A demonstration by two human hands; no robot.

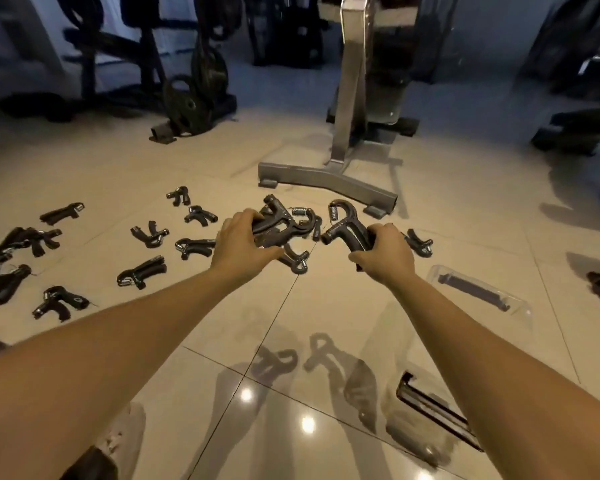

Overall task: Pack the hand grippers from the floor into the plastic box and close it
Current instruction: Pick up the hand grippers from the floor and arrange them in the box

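Plastic box (433, 414); hand grippers (347, 230) in both hands (243, 244) (388, 258)

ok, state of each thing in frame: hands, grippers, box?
left hand: grips a bunch of grippers.
right hand: grips a single gripper.
loose grippers: scattered on the floor, unpacked.
plastic box: not closed; contents unclear.
clear piece with dark bar, likely the lid: lying on the floor, apart from the box.
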